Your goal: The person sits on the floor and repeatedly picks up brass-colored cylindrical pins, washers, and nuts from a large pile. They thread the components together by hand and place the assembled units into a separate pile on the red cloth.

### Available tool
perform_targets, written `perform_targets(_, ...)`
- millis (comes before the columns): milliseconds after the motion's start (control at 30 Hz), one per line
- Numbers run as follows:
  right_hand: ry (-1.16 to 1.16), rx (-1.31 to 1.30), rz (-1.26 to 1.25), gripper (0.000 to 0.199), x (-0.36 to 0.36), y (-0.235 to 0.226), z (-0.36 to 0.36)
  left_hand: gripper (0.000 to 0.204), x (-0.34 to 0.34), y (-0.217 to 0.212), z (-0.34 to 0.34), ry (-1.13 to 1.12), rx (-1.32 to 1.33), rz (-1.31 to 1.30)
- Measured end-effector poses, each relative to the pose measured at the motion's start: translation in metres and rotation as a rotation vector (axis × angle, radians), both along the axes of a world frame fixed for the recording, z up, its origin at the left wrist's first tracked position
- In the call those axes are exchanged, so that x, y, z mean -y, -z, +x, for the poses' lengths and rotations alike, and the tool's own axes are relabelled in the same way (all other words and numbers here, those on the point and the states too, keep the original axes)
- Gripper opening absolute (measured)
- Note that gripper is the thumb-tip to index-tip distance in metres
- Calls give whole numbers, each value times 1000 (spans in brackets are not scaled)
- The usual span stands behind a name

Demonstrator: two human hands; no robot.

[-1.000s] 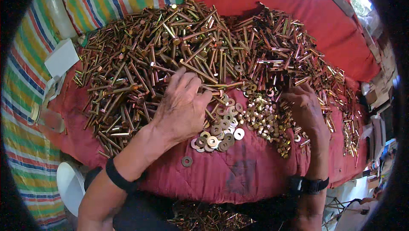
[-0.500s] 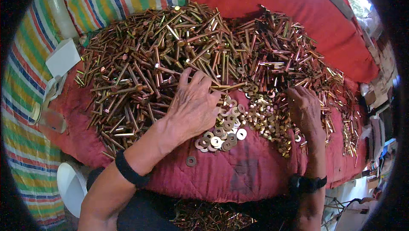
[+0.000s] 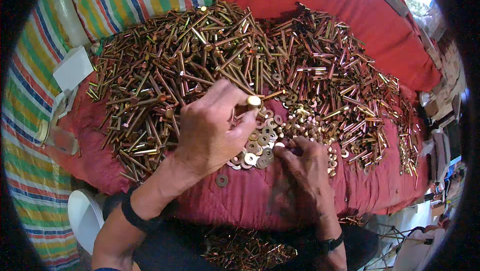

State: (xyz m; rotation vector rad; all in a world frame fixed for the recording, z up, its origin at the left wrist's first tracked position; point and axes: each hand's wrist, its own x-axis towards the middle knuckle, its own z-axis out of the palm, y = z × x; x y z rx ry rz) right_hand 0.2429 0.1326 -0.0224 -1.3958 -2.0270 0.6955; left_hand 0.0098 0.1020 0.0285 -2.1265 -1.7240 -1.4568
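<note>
My left hand (image 3: 212, 126) is closed around a bolt, whose round golden head (image 3: 254, 101) sticks out past the thumb; the fingers cover most of the shank. Beneath and beside that hand lies a heap of long coppery bolts (image 3: 150, 83). My right hand (image 3: 306, 163) is low over the red quilted cloth (image 3: 245, 201), thumb and fingers drawn together on a pale flat washer (image 3: 279, 145) at the edge of the washer pile. Flat ring washers (image 3: 260, 152) lie between my hands. Small golden nuts (image 3: 302, 121) form a pile just beyond my right fingers.
Another heap of bolts (image 3: 330, 46) spreads across the far right. A striped sheet (image 3: 40, 96) borders the left, with a white box (image 3: 73, 67) and a clear jar (image 3: 62, 140) beside it. More bolts (image 3: 245, 253) lie below the cloth's front edge.
My left hand has lifted from the bolt heap and now shows a bolt in its grip. My right hand has come left and nearer, from beyond the nuts to the washers.
</note>
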Motion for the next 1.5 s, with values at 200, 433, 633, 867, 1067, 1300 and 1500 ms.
perform_targets(200, -19, 29, -60, 33, -2, 5, 5, 13, 53, -1, -11, -45, 219, -379)
perform_targets(433, -10, -22, -44, 34, -1, 7, 3, 19, 103, 3, -15, -70, 110, -696)
perform_targets(633, 39, -135, -233, 27, -6, -1, 1, 13, 103, 2, -2, 136, 764, -762)
perform_targets(867, 65, -181, -364, 27, 2, -15, 9, 9, 82, 31, 14, 228, 923, -746)
perform_targets(1067, -136, -251, -326, 24, 18, 1, 5, 10, 85, 42, 13, 201, 809, -706)
perform_targets(1300, -336, -227, -181, 31, 30, -1, -3, 9, 86, 51, 10, 199, 184, -232)
perform_targets(1500, -105, -1057, -350, 27, 19, -16, -15, 10, 90, 46, 7, 280, 913, -618)
